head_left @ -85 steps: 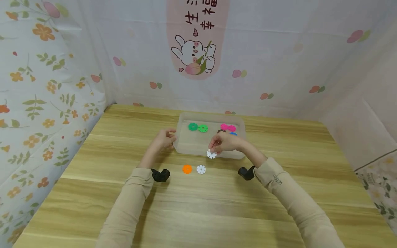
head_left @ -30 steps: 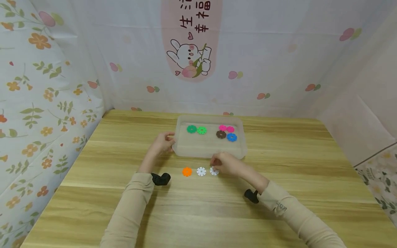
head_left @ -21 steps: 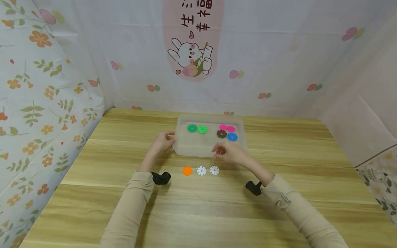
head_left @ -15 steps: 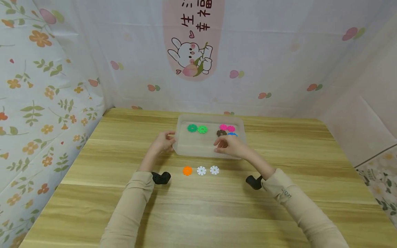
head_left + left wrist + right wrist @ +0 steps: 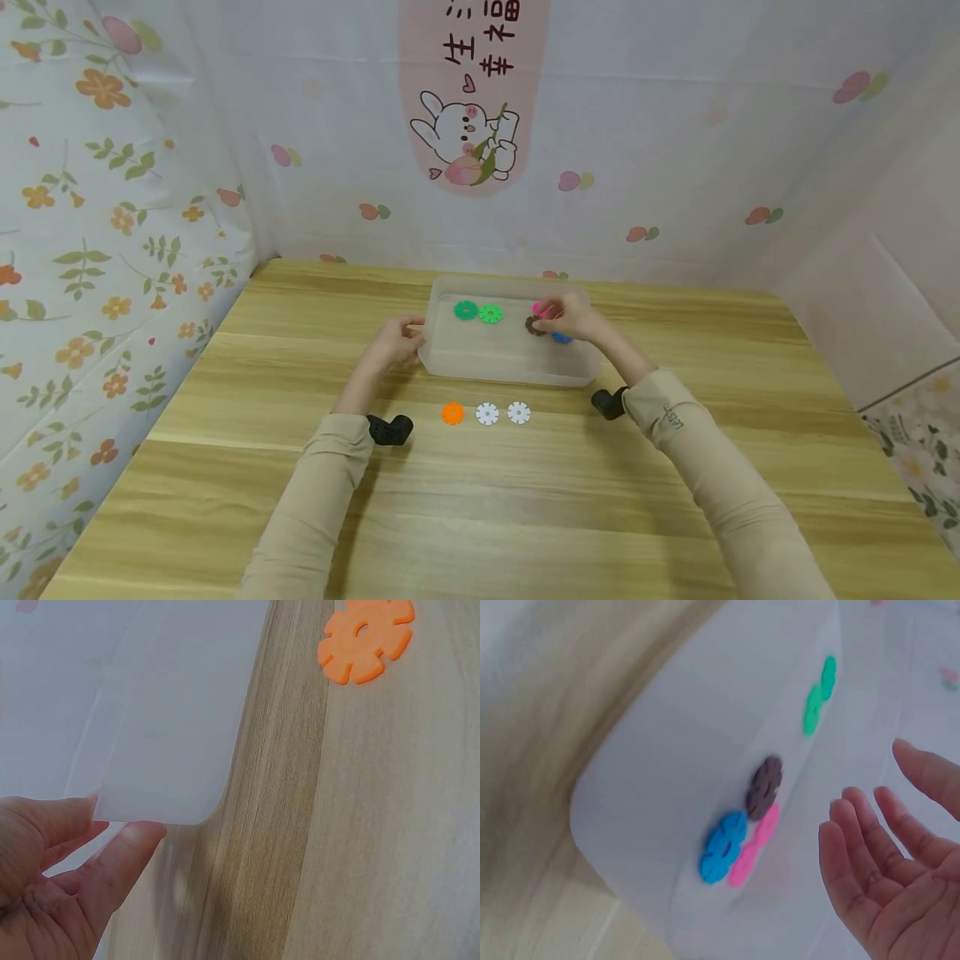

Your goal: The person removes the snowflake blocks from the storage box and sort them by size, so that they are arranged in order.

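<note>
A clear plastic tray (image 5: 480, 362) stands mid-table. It holds two green discs (image 5: 477, 312), a pink disc (image 5: 756, 844), a brown disc (image 5: 765, 787) and a blue disc (image 5: 724, 846). My left hand (image 5: 412, 333) grips the tray's near left corner (image 5: 172, 802), thumb against its wall. My right hand (image 5: 551, 312) hovers over the tray's right end, just above the pink and brown discs. In the right wrist view its fingers (image 5: 855, 825) are loosely spread and hold nothing. On the table in front of the tray lie an orange disc (image 5: 452, 413) and two white discs (image 5: 502, 413) in a row.
The wooden table (image 5: 480, 517) is boxed in by flowered fabric walls (image 5: 112, 208) on the left, back and right. A black wrist-camera mount (image 5: 390, 430) sits under each forearm. The orange disc (image 5: 366, 637) lies close to the tray's front wall.
My right hand set a second white disc down beside the first, let go, and moved up over the tray's right end. The left hand has stayed on the tray's corner.
</note>
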Available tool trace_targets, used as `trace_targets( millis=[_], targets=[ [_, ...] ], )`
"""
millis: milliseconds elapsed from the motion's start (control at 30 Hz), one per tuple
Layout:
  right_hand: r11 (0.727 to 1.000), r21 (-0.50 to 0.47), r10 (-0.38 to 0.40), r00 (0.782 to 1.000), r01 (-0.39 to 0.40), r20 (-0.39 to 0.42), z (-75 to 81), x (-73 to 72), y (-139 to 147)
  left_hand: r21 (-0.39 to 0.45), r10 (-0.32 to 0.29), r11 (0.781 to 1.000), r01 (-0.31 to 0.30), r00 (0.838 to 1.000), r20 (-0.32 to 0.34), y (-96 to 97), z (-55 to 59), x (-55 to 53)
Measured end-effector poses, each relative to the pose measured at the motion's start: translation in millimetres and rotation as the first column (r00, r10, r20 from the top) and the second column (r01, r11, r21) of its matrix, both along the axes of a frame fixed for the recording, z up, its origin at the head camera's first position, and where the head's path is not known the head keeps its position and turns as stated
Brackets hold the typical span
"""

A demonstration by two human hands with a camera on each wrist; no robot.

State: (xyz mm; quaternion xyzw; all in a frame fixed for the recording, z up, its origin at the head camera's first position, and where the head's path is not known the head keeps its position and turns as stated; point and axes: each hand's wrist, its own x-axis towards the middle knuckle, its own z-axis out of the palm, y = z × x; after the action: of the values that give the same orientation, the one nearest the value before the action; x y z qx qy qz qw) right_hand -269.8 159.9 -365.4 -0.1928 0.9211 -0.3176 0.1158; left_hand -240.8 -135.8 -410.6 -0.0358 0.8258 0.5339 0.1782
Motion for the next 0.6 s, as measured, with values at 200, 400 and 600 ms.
trace_targets(
  millis=[200, 400, 600],
  targets=[
    [0.996, -0.008, -0.081, 0.981, 0.084, 0.177, -34.7, -52.9, 26.5, -0.011, -0.008, 1.000, 0.007, 1.000, -0.010, -0.7, 0.8, 0.4],
    [0.987, 0.055, -0.160, 0.951, 0.151, 0.266, -61.8, -90.3, 39.7, -0.008, -0.003, 1.000, 0.003, 1.000, -0.010, -0.7, 1.0, 0.6],
    [0.962, 0.219, -0.219, 0.940, 0.163, 0.262, -52.4, -92.0, 33.8, 0.000, -0.002, 1.000, 0.002, 1.000, -0.002, 0.5, 0.4, 0.2]
  ],
)
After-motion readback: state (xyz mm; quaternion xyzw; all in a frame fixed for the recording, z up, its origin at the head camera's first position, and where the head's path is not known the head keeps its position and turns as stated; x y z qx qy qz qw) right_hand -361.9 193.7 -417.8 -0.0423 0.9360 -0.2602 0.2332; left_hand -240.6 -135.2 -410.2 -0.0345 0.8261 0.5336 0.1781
